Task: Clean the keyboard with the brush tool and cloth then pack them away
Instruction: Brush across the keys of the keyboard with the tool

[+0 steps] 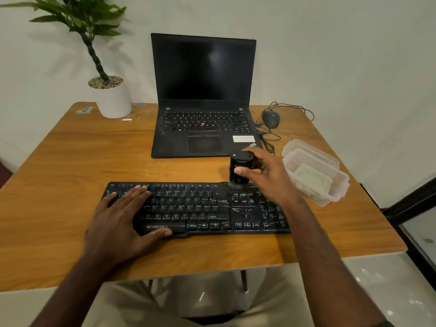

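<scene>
A black dusty keyboard point(207, 208) lies across the near part of the wooden table point(70, 161). My left hand point(120, 220) rests flat on its left keys, fingers straight and thumb along the front edge. My right hand point(266, 175) grips a black brush tool point(239, 169) upright, with its bristles touching the keyboard's upper edge right of centre. A pale green cloth point(313, 178) lies folded inside a clear plastic container point(330, 197) at the right of the keyboard.
An open black laptop point(203, 95) stands behind the keyboard, its screen dark. A wired mouse point(271, 118) and its cable lie at the back right. A white plant pot point(113, 97) stands at the back left. The table's right edge runs close to the container.
</scene>
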A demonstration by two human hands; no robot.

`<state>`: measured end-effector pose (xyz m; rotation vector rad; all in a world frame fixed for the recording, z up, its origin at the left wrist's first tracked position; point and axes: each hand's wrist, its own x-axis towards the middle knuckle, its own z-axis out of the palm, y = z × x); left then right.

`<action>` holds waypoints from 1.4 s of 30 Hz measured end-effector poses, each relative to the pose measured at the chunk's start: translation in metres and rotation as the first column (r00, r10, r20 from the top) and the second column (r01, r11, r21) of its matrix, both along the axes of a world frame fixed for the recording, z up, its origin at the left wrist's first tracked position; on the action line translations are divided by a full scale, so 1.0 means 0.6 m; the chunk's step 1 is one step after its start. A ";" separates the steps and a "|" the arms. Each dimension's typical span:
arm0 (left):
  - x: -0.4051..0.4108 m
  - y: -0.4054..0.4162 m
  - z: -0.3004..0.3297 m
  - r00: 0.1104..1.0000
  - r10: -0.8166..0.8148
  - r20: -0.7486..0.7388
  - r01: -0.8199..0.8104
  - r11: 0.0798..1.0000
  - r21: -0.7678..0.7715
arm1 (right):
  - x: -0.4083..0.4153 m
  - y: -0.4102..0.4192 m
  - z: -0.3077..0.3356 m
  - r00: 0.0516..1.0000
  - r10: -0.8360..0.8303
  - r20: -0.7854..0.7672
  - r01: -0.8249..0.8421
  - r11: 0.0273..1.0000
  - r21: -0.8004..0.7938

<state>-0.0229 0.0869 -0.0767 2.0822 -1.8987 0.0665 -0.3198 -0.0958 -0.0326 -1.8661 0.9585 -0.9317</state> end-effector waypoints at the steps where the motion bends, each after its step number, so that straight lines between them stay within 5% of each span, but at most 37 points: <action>1: 0.003 0.000 0.000 1.000 -0.006 0.002 0.006 1.000 -0.002 | -0.015 -0.005 0.002 1.000 -0.030 -0.004 0.030 0.999 -0.017; 7: 0.009 -0.003 0.016 1.000 0.019 0.018 -0.019 1.000 -0.012 | -0.057 -0.011 -0.008 0.989 -0.111 0.100 0.119 0.990 -0.076; 13: -0.139 -0.061 0.001 0.989 -0.142 0.050 0.138 0.988 0.074 | -0.041 -0.011 -0.005 0.998 -0.061 0.031 0.063 0.995 -0.076; 19: -0.128 -0.063 -0.013 0.987 -0.121 0.105 0.109 0.988 0.107 | -0.111 -0.033 0.018 0.996 -0.055 -0.075 0.049 0.996 -0.074; 27: -0.136 -0.065 -0.010 0.986 -0.110 0.124 0.096 0.989 0.115 | -0.068 -0.015 -0.002 0.999 -0.015 0.036 0.014 1.000 0.011; 35: -0.136 -0.066 -0.012 0.987 -0.105 0.124 0.090 0.988 0.123 | -0.126 -0.053 0.011 0.996 -0.075 -0.045 0.072 0.996 -0.059; 42: -0.133 -0.064 -0.012 0.987 -0.109 0.117 0.095 0.988 0.121 | -0.076 -0.042 -0.002 0.996 0.074 -0.041 -0.074 0.997 0.006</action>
